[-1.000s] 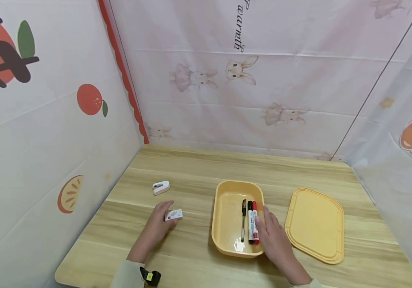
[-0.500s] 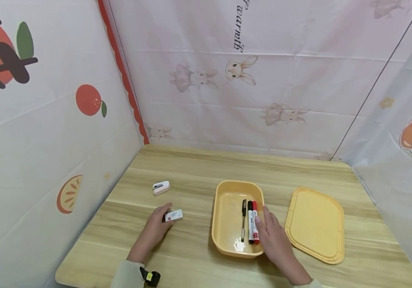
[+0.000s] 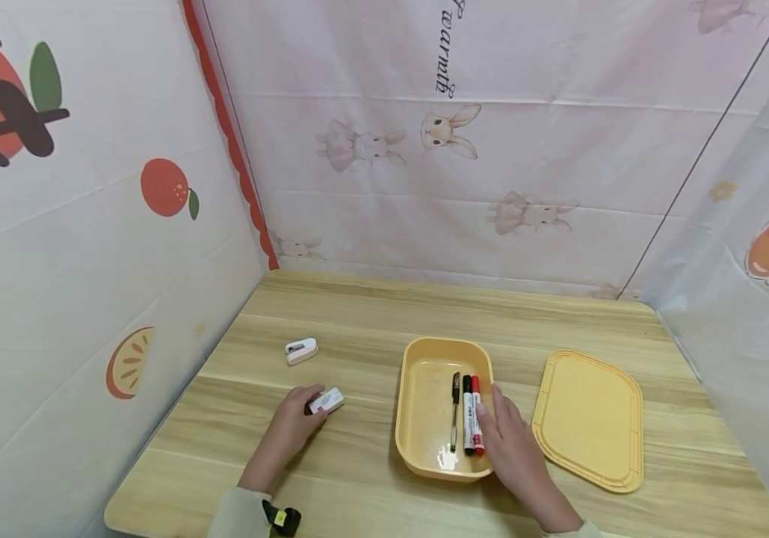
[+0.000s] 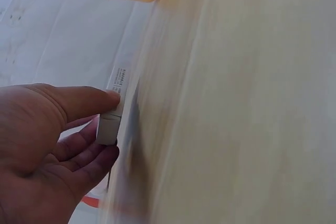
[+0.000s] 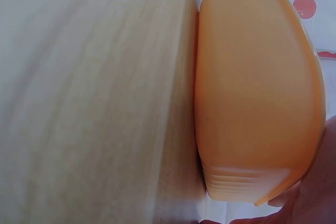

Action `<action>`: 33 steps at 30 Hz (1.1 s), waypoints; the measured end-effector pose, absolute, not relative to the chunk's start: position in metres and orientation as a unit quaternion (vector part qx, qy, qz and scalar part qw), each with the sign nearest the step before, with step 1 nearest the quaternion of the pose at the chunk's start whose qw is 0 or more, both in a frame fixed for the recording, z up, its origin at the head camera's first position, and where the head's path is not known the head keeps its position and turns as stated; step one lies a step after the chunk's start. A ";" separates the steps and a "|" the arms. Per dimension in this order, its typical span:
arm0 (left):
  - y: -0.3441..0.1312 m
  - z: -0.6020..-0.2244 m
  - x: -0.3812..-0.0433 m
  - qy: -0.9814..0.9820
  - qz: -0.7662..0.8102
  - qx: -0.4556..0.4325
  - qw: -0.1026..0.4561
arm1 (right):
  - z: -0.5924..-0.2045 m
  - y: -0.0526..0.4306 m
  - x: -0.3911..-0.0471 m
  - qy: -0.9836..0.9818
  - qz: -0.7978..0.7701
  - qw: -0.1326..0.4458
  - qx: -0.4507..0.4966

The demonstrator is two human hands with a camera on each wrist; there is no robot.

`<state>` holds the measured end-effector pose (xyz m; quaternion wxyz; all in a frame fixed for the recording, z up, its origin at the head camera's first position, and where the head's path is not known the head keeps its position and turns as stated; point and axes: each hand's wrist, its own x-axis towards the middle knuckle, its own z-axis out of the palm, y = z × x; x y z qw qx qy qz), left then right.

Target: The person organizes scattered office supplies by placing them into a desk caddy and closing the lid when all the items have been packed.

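Observation:
My left hand (image 3: pixel 294 416) pinches a small white printed box (image 3: pixel 326 401) between thumb and fingers, left of the yellow bin. In the left wrist view, the small box (image 4: pixel 116 90) shows a barcode-like label, and the thumb lies across it just over the table. With the thumb over its right rim and the fingers along the outside, my right hand (image 3: pixel 515 448) holds the yellow bin (image 3: pixel 418 403). Inside the bin lie a black-capped pen (image 3: pixel 454 411), a black marker (image 3: pixel 468 415) and a red marker (image 3: pixel 478 441), side by side near the right wall.
Beyond my left hand sits a small white device (image 3: pixel 301 351), perhaps a mini stapler or a sharpener. The yellow lid (image 3: pixel 589 422) lies flat at the bin's right. Printed cloth walls (image 3: pixel 384 224) enclose the wooden table (image 3: pixel 357 314) at the back and both sides.
The small white box has turned in my left hand, its far end swinging slightly away from me. My right hand and the bin have stayed in place.

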<state>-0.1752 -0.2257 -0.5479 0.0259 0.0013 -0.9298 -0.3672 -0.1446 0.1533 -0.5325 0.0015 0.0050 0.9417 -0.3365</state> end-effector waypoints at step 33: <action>-0.139 -0.488 -0.186 -0.885 -0.445 -0.114 0.068 | -0.530 0.152 -0.147 0.940 -0.341 0.014 0.001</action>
